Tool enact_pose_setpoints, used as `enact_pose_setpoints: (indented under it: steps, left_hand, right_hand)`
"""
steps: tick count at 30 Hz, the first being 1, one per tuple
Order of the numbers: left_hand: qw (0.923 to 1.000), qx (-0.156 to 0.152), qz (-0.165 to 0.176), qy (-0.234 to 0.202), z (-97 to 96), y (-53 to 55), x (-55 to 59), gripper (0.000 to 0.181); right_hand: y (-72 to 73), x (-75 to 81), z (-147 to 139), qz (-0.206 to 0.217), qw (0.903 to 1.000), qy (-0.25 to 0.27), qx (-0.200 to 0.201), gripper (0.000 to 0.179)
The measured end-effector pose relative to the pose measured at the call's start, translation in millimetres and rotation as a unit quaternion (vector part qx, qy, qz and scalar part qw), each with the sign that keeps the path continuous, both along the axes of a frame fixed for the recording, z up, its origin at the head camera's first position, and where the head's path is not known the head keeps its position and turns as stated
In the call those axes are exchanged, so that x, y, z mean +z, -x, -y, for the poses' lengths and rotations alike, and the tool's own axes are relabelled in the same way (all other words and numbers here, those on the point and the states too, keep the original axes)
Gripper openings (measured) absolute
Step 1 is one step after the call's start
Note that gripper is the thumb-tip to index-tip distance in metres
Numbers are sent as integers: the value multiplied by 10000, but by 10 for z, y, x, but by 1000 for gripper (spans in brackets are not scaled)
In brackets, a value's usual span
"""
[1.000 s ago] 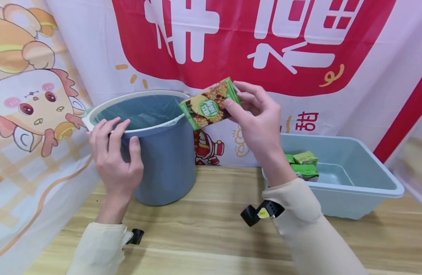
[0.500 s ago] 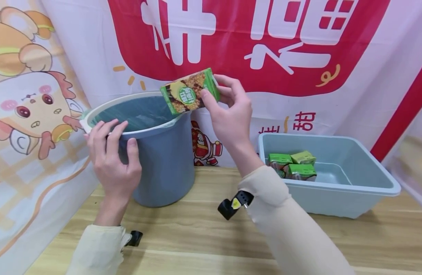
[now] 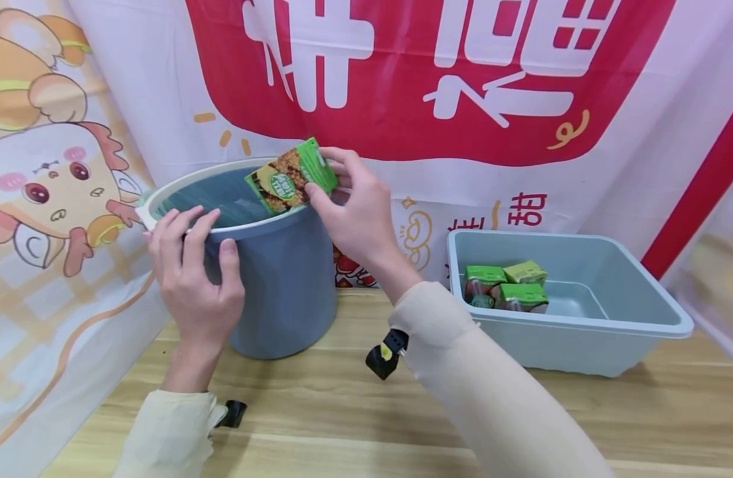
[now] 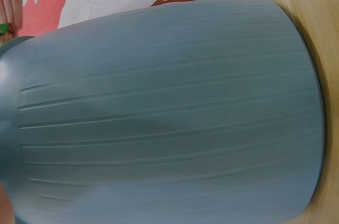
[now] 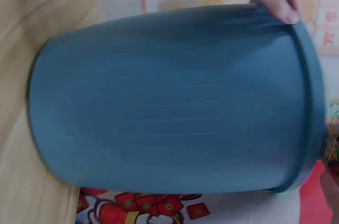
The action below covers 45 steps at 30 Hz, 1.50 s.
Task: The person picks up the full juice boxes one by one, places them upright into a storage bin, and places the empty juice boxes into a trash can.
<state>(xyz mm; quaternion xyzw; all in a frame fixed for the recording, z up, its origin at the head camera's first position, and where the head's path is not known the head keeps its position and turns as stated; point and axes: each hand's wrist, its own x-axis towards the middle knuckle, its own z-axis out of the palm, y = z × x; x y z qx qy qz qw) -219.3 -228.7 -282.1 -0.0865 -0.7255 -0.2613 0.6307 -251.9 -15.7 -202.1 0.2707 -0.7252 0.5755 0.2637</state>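
My right hand [image 3: 362, 211] pinches a small green snack box [image 3: 283, 183] printed with brown food and a round label. The box is tilted over the near right part of the rim of a blue-grey trash bin [image 3: 283, 285], which has a thin clear green liner [image 3: 238, 199]. With its fingers over the bin's white rim and its thumb outside, my left hand [image 3: 200, 285] holds the near left side. The left wrist view is mostly filled by the bin's ribbed wall [image 4: 169, 107]. In the right wrist view, the box [image 5: 332, 128] shows only at the edge.
A pale blue plastic tub [image 3: 581, 345] stands at the right on the wooden table [image 3: 319, 405]. Inside its left end sit a few green-topped boxes [image 3: 524, 295]. Printed cloths hang behind [image 3: 462, 146] and along the left side.
My right hand has moved left with the snack box, from beside the bin to over its rim, and is now slightly lower. My left hand stays on the rim.
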Motion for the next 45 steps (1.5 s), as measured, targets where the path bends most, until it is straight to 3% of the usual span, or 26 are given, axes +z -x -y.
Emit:
enact_pose_setpoints:
  steps: [4, 12, 23, 33, 40, 45]
  left_hand:
    - [10000, 0, -37, -8, -6, 1, 8, 46]
    - [10000, -30, -41, -5, -22, 7, 20, 46]
    - [10000, 20, -63, 18, 0, 1, -1, 47]
    - [9999, -11, -108, 18, -12, -3, 1, 46]
    - [9999, -18, -127, 6, -15, -5, -2, 46]
    - [9999, -27, -156, 0, -19, -6, -2, 46]
  right_hand:
    - [41, -41, 27, 27, 9985, -548, 32, 52]
    - [52, -21, 15, 44, 9922, -1196, -363, 47]
    - [18, 66, 49, 234, 9721, -2166, -870, 46]
    - [-9, 73, 60, 410, 9634, -2454, -999, 48]
    - [-1, 20, 43, 203, 9691, -2316, -822, 33]
    - [6, 0, 27, 139, 9715, -2256, -718, 32]
